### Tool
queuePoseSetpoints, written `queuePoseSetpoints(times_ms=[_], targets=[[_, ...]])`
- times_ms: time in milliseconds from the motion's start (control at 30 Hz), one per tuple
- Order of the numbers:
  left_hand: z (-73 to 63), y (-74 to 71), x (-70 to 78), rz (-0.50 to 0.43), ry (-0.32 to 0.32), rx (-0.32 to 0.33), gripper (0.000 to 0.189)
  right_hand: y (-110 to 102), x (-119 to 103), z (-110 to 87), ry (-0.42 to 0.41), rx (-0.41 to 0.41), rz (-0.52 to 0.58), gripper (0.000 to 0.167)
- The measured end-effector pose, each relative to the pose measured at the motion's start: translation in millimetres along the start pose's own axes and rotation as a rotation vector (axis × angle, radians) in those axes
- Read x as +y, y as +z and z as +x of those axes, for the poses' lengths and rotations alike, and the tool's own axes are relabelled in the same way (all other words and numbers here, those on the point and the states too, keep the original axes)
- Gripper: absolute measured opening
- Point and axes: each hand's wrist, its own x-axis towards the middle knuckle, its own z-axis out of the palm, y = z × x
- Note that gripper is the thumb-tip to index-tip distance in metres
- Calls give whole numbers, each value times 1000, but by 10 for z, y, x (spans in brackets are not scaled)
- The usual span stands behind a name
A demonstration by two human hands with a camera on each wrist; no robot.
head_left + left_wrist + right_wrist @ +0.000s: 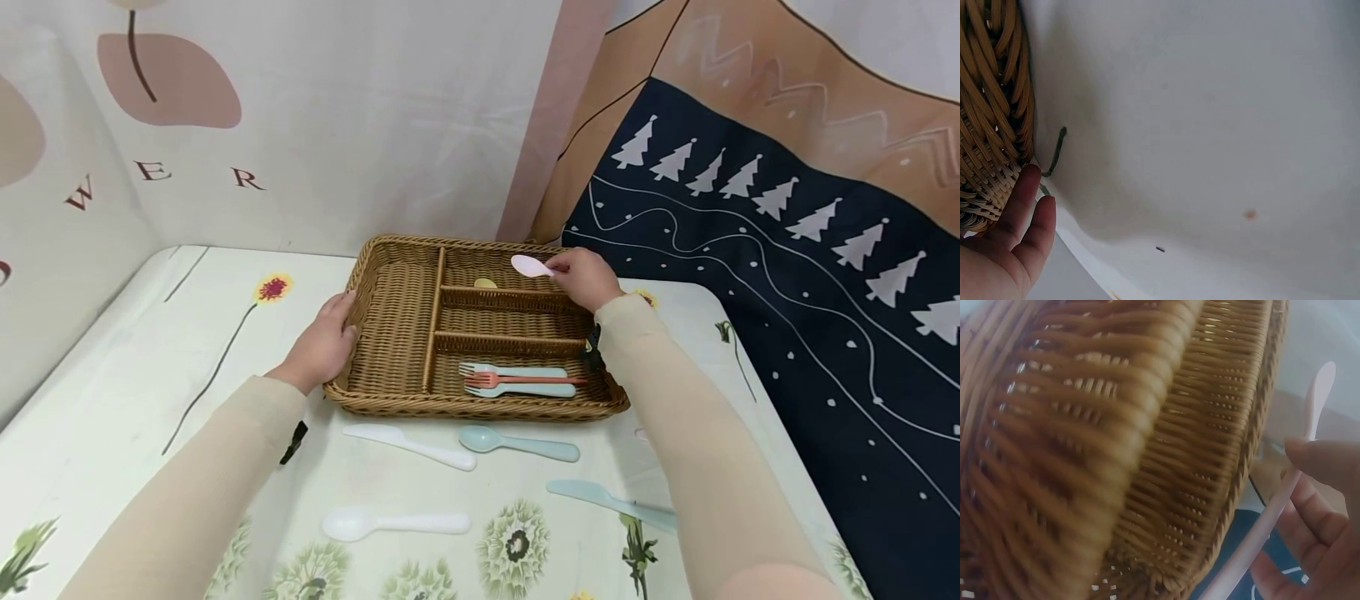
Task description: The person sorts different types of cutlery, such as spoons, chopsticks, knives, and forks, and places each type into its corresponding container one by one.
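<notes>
My right hand (587, 279) pinches a pale pink spoon (531, 266) between thumb and fingers, above the back right compartment of a brown wicker basket (390, 409). In the right wrist view the spoon's handle (1252, 547) runs down past the fingers beside the woven rim. Below it, a yellow spoon (485, 283) shows its bowl in that back compartment. At the basket's left side rests my left hand (321, 342), its fingers (1040, 228) extended along the outer wall in the left wrist view. The front compartment holds two light blue forks (536, 389) and an orange fork (487, 380).
In front of the basket lie a white knife (412, 446), a light blue spoon (519, 445), a white spoon (397, 523) and a light blue knife (600, 497), partly behind the right sleeve. A hanging cloth (360, 125) stands behind the flowered tablecloth (225, 333).
</notes>
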Motion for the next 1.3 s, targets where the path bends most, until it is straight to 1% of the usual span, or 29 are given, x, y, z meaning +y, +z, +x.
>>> queuePoseSetpoints(times_ms=[167, 333, 500, 600, 800, 1300], targets=[[4, 2, -13, 3, -2, -3, 58, 71, -47, 73, -10, -2, -19, 25], [18, -2, -27, -6, -3, -4, 58, 87, -109, 123, -1, -5, -27, 24], [23, -12, -32, -7, -3, 1, 59, 110, -166, 166, 4, -47, 11, 25], [21, -16, -27, -12, -2, -1, 59, 131, -194, 184, 5, -69, 5, 26], [24, -4, -33, -12, -2, 1, 58, 180, -253, 224, 9, -77, -23, 26], [27, 17, -47, -25, 3, 5, 58, 317, -263, 295, 6, -112, -34, 27]])
